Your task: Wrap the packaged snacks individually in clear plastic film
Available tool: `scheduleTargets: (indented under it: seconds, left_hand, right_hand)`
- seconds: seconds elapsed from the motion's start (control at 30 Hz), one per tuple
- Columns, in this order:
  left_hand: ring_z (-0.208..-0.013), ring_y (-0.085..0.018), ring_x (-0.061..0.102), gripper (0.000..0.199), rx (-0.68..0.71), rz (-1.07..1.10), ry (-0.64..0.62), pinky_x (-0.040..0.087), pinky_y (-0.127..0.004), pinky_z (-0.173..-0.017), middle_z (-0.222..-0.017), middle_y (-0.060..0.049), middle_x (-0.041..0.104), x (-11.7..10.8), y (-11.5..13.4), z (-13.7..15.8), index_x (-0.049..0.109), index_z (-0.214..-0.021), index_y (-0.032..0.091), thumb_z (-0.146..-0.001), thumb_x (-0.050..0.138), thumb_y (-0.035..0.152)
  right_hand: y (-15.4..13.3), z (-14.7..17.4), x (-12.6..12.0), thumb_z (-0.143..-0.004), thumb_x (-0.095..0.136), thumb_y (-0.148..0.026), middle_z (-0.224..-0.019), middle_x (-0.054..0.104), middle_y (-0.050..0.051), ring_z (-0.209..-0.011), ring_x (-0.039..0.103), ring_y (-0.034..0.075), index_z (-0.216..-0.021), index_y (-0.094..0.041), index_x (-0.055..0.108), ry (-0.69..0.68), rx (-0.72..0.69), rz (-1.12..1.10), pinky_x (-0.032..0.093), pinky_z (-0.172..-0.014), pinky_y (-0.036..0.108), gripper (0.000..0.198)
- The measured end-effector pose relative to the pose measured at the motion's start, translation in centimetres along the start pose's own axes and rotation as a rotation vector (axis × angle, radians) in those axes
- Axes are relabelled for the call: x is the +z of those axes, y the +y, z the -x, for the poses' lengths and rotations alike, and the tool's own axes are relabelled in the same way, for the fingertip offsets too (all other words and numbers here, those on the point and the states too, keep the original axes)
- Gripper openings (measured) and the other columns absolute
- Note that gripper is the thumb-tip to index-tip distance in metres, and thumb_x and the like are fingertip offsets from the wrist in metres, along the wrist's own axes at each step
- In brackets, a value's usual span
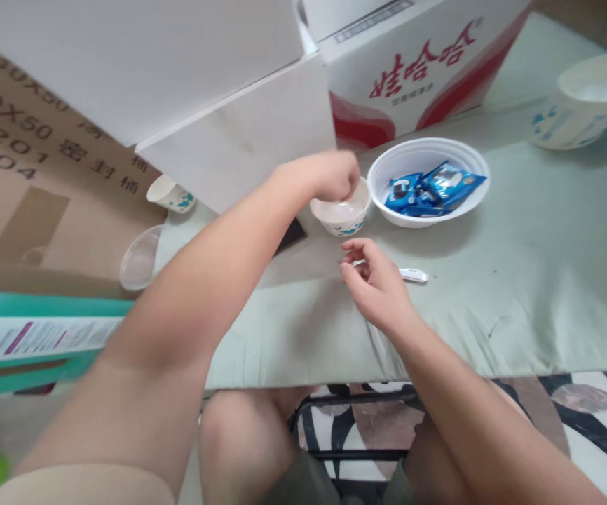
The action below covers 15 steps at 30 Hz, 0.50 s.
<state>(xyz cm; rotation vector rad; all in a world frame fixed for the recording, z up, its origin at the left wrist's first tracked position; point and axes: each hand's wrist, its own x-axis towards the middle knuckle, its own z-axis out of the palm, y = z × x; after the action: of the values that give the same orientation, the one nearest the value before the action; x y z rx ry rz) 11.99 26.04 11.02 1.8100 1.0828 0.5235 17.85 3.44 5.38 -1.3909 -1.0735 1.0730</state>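
My left hand (pixel 338 175) reaches over the small paper bowl (pixel 346 226), which is white with a blue-green print. Its fingers are closed and point down at the bowl's rim; whatever they pinch, if anything, is hidden. Closer to me, my right hand (pixel 374 280) hovers over the table with fingers loosely curled and a gap to the thumb. No object shows in its grip. Behind that hand, a slim white handle-like thing (pixel 413 275) lies on the cloth, partly covered. Right of the paper bowl stands a white plastic bowl (pixel 424 149) with several blue packets (pixel 448 184).
A dark flat object (pixel 291 237) lies under my left forearm. White cartons (pixel 240 133) and a red-and-white box (pixel 408 91) line the back. A larger paper tub (pixel 571 123) stands far right. At left are a paper cup (pixel 171 195), a clear lid (pixel 141 258) and a brown carton (pixel 30 203).
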Motion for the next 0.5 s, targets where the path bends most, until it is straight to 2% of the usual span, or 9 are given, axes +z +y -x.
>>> scheduleTargets:
  seconds: [0.07, 0.13, 0.23, 0.3, 0.37, 0.43, 0.5]
  left_hand:
    - [-0.078, -0.016, 0.061, 0.021, 0.099, 0.036, 0.057, 0.042, -0.021, -0.066, -0.067, 0.0, 0.051, -1.1, 1.5, 6.0, 0.061, -0.061, 0.014, -0.07, 0.056, -0.003]
    - [-0.073, -0.013, 0.057, 0.019, 0.151, 0.176, 0.239, 0.04, -0.021, -0.064, -0.07, 0.0, 0.053, -1.1, 1.7, 13.3, 0.064, -0.069, 0.016, -0.08, 0.055, 0.004]
    - [-0.056, -0.01, 0.042, 0.019, 0.071, 0.302, 0.44, 0.032, -0.023, -0.055, -0.061, 0.002, 0.047, 0.6, -1.0, 23.2, 0.06, -0.069, 0.018, -0.083, 0.055, 0.008]
    - [-0.054, -0.01, 0.036, 0.025, -0.06, 0.325, 0.485, 0.028, -0.026, -0.053, -0.056, 0.003, 0.041, 1.7, -4.1, 27.5, 0.053, -0.061, 0.019, -0.085, 0.054, 0.012]
    - [-0.053, -0.011, 0.033, 0.032, -0.166, 0.237, 0.435, 0.027, -0.029, -0.053, -0.052, 0.003, 0.038, 2.2, -7.0, 29.9, 0.043, -0.055, 0.02, -0.084, 0.056, 0.015]
    - [-0.05, -0.013, 0.031, 0.034, -0.193, 0.081, 0.275, 0.026, -0.031, -0.054, -0.05, 0.003, 0.039, 2.1, -9.2, 30.8, 0.042, -0.052, 0.021, -0.079, 0.062, 0.017]
    - [-0.048, -0.014, 0.03, 0.036, -0.17, -0.025, 0.128, 0.026, -0.034, -0.054, -0.047, 0.001, 0.04, 1.7, -10.5, 30.8, 0.042, -0.048, 0.022, -0.074, 0.066, 0.019]
  right_hand:
    - [0.1, 0.1, 0.5, -0.08, 0.056, -0.031, -0.086, 0.065, 0.0, -0.06, 0.057, 0.014, -0.106, -0.025, 0.056, -0.008, -0.021, 0.026, 0.041, -0.055, 0.03, 0.027]
    - [0.4, 0.4, 1.1, -0.078, 0.059, -0.031, -0.076, 0.06, -0.003, -0.058, 0.054, 0.014, -0.104, -0.024, 0.058, -0.021, -0.049, 0.092, 0.04, -0.056, 0.03, 0.026]
    - [1.3, 1.4, 1.9, -0.077, 0.061, -0.029, -0.063, 0.051, -0.006, -0.055, 0.05, 0.014, -0.099, -0.024, 0.06, -0.031, -0.094, 0.219, 0.041, -0.06, 0.031, 0.023]
    - [2.0, 2.4, 2.4, -0.078, 0.063, -0.03, -0.062, 0.051, -0.006, -0.056, 0.051, 0.015, -0.098, -0.024, 0.062, -0.033, -0.107, 0.286, 0.042, -0.062, 0.032, 0.021]
    - [2.5, 3.6, 3.0, -0.077, 0.066, -0.031, -0.064, 0.055, -0.005, -0.059, 0.056, 0.016, -0.097, -0.025, 0.063, -0.016, -0.112, 0.332, 0.044, -0.064, 0.033, 0.021]
    - [2.0, 4.5, 4.1, -0.077, 0.068, -0.032, -0.072, 0.06, -0.003, -0.066, 0.063, 0.019, -0.096, -0.026, 0.063, 0.019, -0.13, 0.334, 0.048, -0.067, 0.035, 0.02]
    - [0.3, 5.0, 6.3, -0.079, 0.068, -0.032, -0.085, 0.066, 0.001, -0.075, 0.068, 0.021, -0.097, -0.027, 0.062, 0.018, -0.183, 0.341, 0.052, -0.073, 0.038, 0.019]
